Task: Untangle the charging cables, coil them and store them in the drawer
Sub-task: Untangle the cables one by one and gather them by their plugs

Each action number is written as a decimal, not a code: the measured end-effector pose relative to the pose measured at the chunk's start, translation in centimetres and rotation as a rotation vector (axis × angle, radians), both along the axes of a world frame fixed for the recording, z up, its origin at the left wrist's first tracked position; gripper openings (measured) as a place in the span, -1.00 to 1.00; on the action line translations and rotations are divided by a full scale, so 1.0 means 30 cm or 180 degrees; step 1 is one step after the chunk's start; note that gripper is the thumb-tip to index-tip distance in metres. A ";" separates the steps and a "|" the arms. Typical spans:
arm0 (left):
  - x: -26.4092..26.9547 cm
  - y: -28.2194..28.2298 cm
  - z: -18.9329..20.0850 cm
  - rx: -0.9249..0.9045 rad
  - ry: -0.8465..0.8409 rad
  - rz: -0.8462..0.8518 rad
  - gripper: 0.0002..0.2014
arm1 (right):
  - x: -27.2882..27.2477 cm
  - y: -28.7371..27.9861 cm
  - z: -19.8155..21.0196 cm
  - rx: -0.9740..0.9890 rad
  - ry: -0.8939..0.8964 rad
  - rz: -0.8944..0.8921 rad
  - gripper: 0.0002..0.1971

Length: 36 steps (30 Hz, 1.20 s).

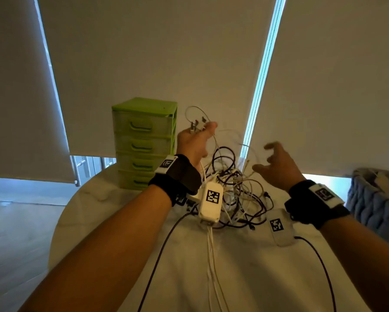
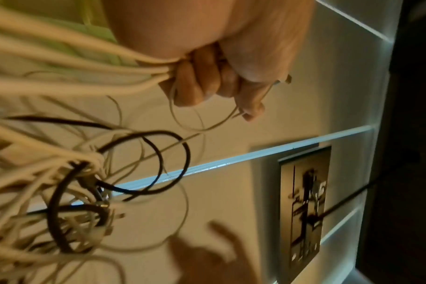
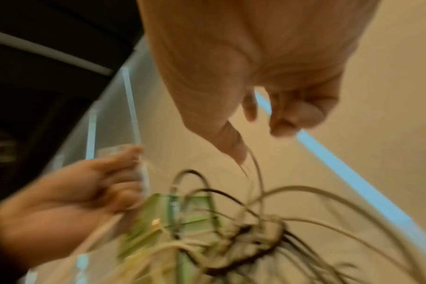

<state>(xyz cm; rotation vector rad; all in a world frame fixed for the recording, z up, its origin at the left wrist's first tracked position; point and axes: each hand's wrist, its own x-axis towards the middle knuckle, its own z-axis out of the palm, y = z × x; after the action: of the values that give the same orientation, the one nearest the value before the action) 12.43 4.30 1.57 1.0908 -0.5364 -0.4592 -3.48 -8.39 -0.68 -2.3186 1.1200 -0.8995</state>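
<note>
A tangle of white and black charging cables [image 1: 234, 190] lies on the white marble table [image 1: 234, 266]. My left hand [image 1: 195, 136] is raised above it and grips a bunch of white cables [image 2: 85, 63], with plug ends sticking out above the fist. In the left wrist view its fingers [image 2: 202, 80] are curled round the strands. My right hand [image 1: 272, 158] hovers above the right side of the tangle, its fingers spread and loosely bent, holding nothing. A thin cable passes close by its thumb [image 3: 231, 142]. The green drawer unit [image 1: 144, 143] stands behind the left hand, all drawers closed.
A grey knitted basket [image 1: 373, 199] stands at the table's right edge. Roller blinds [image 1: 155, 52] hang behind the table. Black leads from the wrist cameras trail over the near part of the table. The table's left edge curves away to a wooden floor [image 1: 15, 233].
</note>
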 end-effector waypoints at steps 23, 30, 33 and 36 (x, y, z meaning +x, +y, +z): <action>-0.060 -0.025 -0.125 0.0998 -0.2535 0.0298 -0.86 | 0.132 0.174 0.199 -0.0499 -0.1014 0.1318 -0.98; -0.055 -0.046 -0.123 0.1159 -0.2426 0.0238 -0.69 | 0.112 0.194 0.231 -0.0434 -0.1553 0.1549 -0.80; -0.041 -0.025 -0.101 0.0683 -0.1281 -0.0051 -0.76 | 0.098 0.144 0.125 -0.0075 -0.0240 0.1260 -0.52; -0.010 -0.023 -0.084 0.0320 -0.0673 0.0047 -0.82 | 0.091 0.103 0.012 -0.0078 0.0386 0.1130 -0.82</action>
<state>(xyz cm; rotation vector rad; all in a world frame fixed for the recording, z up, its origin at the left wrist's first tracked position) 12.14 3.61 -0.94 1.2470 -0.6964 -0.3630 -0.74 -5.31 -0.31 -2.5111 0.7075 -0.6498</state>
